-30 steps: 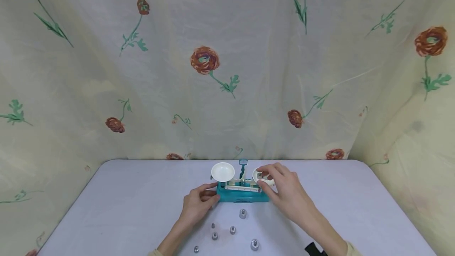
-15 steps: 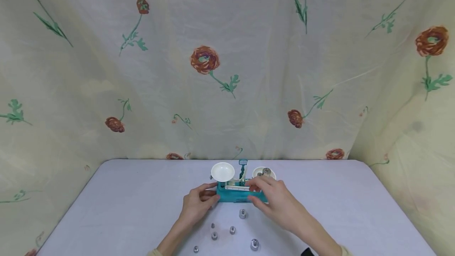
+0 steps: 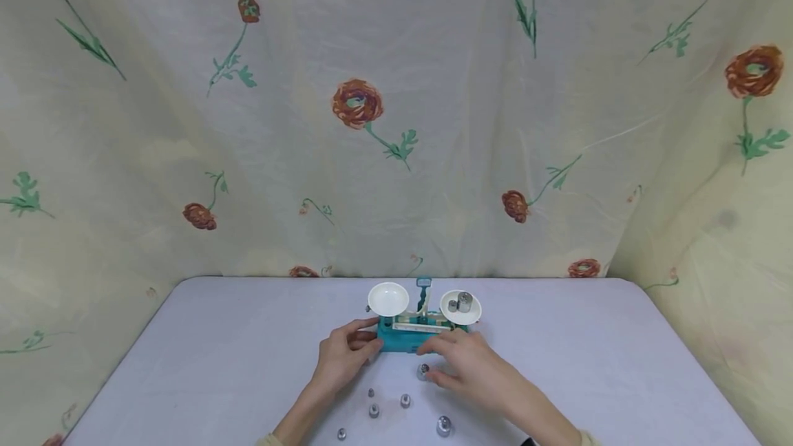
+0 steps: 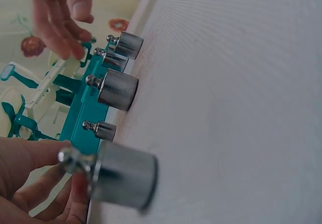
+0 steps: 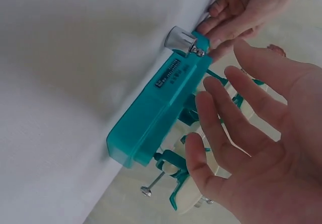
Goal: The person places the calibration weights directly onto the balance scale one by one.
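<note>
A teal balance scale (image 3: 396,341) stands at the back middle of the table. Its left pan (image 3: 388,299) holds nothing, while the right pan (image 3: 469,319) carries a larger metal weight (image 3: 464,301) and a smaller weight (image 3: 453,306). My left hand (image 3: 343,355) holds the left end of the base, thumb in front and fingers bent at the side. My right hand (image 3: 473,369) hovers before the base's right half with spread fingers and nothing in them; its palm shows in the right wrist view. Close to its thumb and fingertips stands a knobbed weight (image 3: 423,372).
Several more metal weights stand upright on the white table (image 3: 235,356) in front of the scale, among them a large one (image 3: 443,426) nearer the front and a tiny one (image 3: 371,393). A flowered curtain (image 3: 434,191) hangs behind the table and along its sides.
My right hand has left the right pan and come down toward the weight before the base. The larger weight now shows in that pan. The left hand has stayed put.
</note>
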Demonstrator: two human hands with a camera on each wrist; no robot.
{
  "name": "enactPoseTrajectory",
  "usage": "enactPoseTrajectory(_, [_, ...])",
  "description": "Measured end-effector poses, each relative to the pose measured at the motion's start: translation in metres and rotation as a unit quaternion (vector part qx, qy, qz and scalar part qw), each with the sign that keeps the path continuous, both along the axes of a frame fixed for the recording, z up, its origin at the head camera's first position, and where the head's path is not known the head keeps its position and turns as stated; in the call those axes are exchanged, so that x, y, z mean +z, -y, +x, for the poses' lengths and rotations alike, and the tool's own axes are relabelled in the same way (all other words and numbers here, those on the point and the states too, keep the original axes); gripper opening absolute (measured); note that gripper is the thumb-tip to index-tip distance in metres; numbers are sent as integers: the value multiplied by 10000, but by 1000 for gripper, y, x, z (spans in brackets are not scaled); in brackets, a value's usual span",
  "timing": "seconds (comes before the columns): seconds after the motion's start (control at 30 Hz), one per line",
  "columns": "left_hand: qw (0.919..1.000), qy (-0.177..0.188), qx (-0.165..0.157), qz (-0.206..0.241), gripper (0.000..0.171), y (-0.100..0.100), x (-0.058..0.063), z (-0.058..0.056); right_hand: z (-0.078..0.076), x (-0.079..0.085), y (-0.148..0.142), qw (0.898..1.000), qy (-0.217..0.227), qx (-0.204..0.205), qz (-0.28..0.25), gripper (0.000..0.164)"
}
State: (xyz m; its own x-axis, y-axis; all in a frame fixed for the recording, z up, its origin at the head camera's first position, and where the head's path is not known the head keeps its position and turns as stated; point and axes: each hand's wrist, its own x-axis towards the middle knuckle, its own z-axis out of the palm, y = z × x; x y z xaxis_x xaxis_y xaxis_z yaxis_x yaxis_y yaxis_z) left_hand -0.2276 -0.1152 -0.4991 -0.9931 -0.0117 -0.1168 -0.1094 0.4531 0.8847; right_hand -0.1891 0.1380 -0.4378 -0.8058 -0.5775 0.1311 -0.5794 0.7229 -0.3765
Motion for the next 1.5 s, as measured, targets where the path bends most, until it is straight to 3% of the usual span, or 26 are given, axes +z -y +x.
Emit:
enactPoseTrajectory(0.13, [10000, -43, 25, -23, 46, 0, 0, 0, -2, 0, 4, 9996, 225, -6, 159, 29])
enactPoseTrajectory(0.43, [10000, -24, 38, 5, 45, 0, -1, 0, -7, -6, 9, 9994, 148, 23, 323, 31])
enactPoseTrajectory(1.1, [10000, -60, -11, -75, 44, -1, 0, 1, -8, -27, 13, 9996, -51, -163, 239, 28])
enactPoseTrajectory(1.5, [10000, -90, -9, -28, 45, 0, -1, 2, -8, -32, 14, 9994, 171, -285, 125, 26])
